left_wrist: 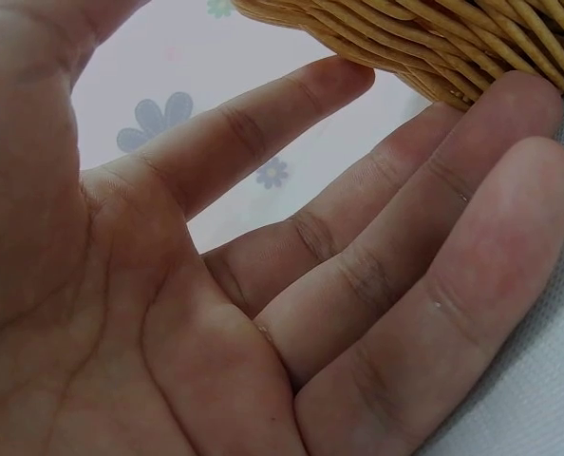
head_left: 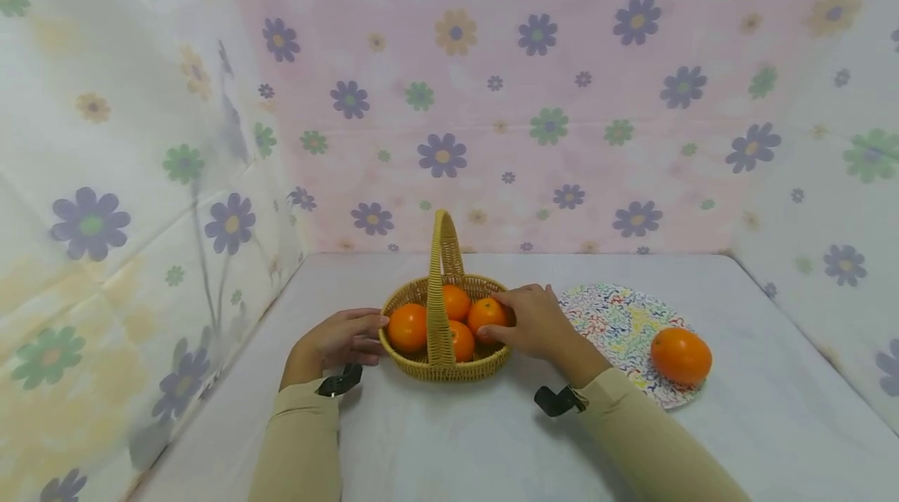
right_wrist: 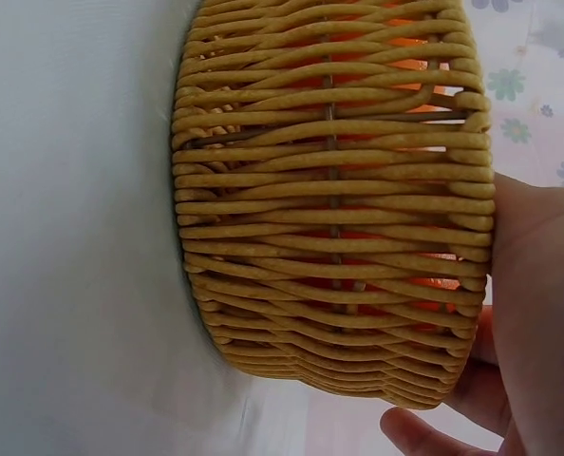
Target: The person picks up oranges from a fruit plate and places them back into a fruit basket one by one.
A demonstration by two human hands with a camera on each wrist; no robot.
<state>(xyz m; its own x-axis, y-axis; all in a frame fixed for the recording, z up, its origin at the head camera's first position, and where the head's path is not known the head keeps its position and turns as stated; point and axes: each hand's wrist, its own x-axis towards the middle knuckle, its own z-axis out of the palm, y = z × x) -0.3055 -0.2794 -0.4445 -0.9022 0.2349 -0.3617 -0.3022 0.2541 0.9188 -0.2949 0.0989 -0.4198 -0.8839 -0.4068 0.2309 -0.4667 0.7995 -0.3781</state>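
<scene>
A yellow wicker basket [head_left: 441, 368] with a tall arched handle stands mid-table, holding several oranges [head_left: 407, 327]. At its left side, my left hand [head_left: 346, 336] has its fingers extended, with fingertips touching the woven wall; in the left wrist view the palm [left_wrist: 140, 351] shows bare. My right hand [head_left: 539, 321] reaches over the right rim, thumb and fingers around the rightmost orange [head_left: 486, 313] inside the basket. From the right wrist, the basket's side [right_wrist: 334, 209] fills much of the view, the thumb going over the rim and the fingertips mostly hidden behind it.
To the right lies a round mat or plate [head_left: 590, 307] with a multicoloured squiggle pattern, and another orange [head_left: 680, 356] sits on its right part. Flower-printed cloth [head_left: 492, 96] walls the table [head_left: 435, 447] at the back and both sides.
</scene>
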